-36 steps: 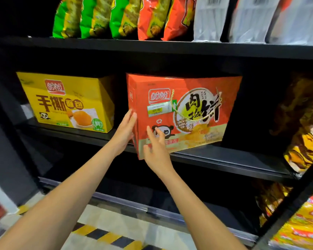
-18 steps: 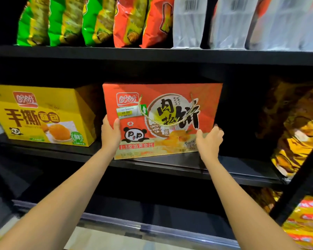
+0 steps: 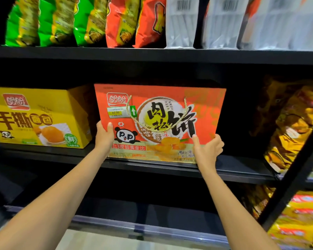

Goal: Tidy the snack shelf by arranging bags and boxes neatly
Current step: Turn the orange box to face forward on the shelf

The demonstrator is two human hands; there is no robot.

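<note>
1. Left hand point(image 3: 104, 137) and right hand point(image 3: 207, 150): each grip holds a lower side edge of the orange box point(image 3: 170, 98), centre frame, on the middle shelf point(image 3: 242, 170).
2. Dark open room lies right of it.
3. Yellow box point(image 3: 34, 116) stands close at left.
4. Gold bags point(image 3: 289, 127) crowd the right edge.

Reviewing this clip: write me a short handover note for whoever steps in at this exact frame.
Left hand grips the orange box's lower left edge; right hand grips its lower right corner.
The box stands upright on the middle shelf, face forward, a gap apart from the yellow box.
Done: orange box squared to the front.
Left: release it, then probably straighten the gold bags at right, which lie jumbled.
</note>
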